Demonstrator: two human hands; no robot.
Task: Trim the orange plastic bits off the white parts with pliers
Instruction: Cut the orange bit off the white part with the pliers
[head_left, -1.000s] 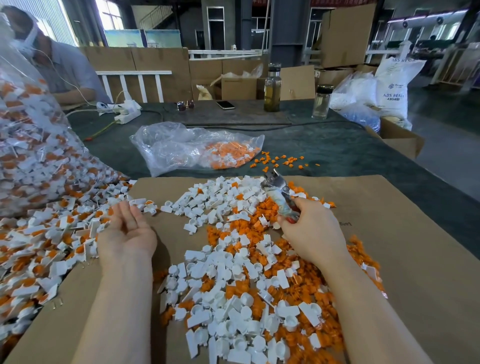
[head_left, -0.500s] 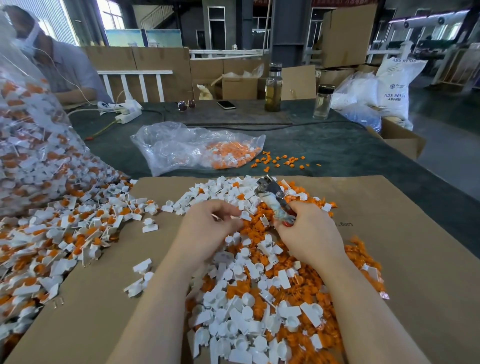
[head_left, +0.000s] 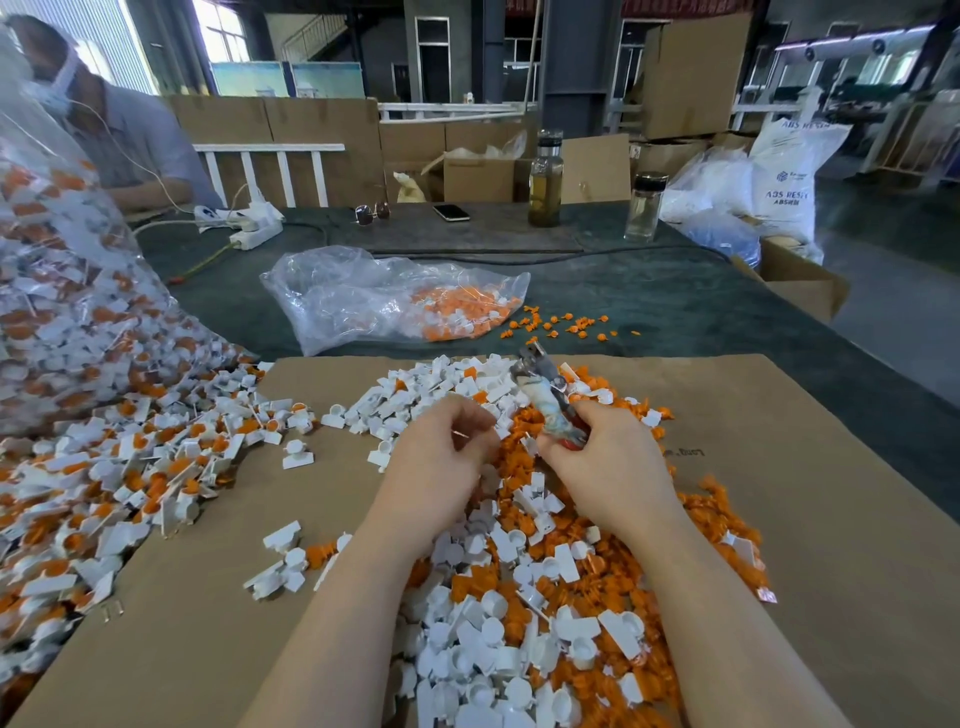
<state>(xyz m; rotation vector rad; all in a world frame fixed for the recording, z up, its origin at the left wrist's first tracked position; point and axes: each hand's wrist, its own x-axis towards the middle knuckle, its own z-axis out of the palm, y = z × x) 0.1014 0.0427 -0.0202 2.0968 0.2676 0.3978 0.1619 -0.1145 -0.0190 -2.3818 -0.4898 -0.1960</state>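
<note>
The right hand (head_left: 613, 467) grips the handles of the pliers (head_left: 545, 395), whose metal head points up and away, over the far part of the middle pile. The left hand (head_left: 441, 452) has its fingers curled together close to the pliers; it seems to pinch something small, but what it is cannot be told. Both hands sit above the pile of white parts (head_left: 493, 649) mixed with orange plastic bits (head_left: 717, 525), which covers the middle of the cardboard sheet (head_left: 857, 519).

Bare cardboard shows to the right of the pile up to the sheet's right edge, and also in a strip between the middle pile and a second heap of untrimmed parts (head_left: 104, 493) at the left edge. Beyond the sheet's far edge the dark green surface (head_left: 675, 296) carries a clear plastic bag (head_left: 384, 296) with orange pieces inside.

A white sack (head_left: 789, 176) at the far right reads "ABS RESIN". Small print on the cardboard near the right hand is too blurred to read.
</note>
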